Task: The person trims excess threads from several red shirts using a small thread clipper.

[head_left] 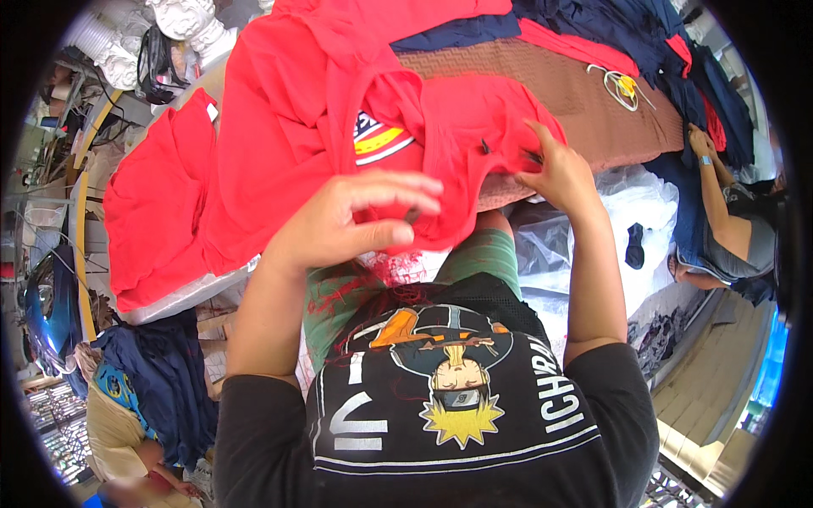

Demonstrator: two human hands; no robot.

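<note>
A red shirt [296, 110] with a round printed badge lies spread over a heap of other red garments on the table in front of me. My left hand [351, 216] pinches its lower hem, thumb under and fingers over the cloth. My right hand [559, 173] grips the same hem farther right, where a small dark tool or thread clipper shows between its fingers. Red thread scraps lie on my green shorts below the hem.
A brown textured cloth [576, 89] covers the table at the right, with a white cord on it. Dark blue garments [627, 25] pile at the far edge. Another person's arm [716, 190] reaches in at right. Clear plastic bags [644, 212] lie beside me.
</note>
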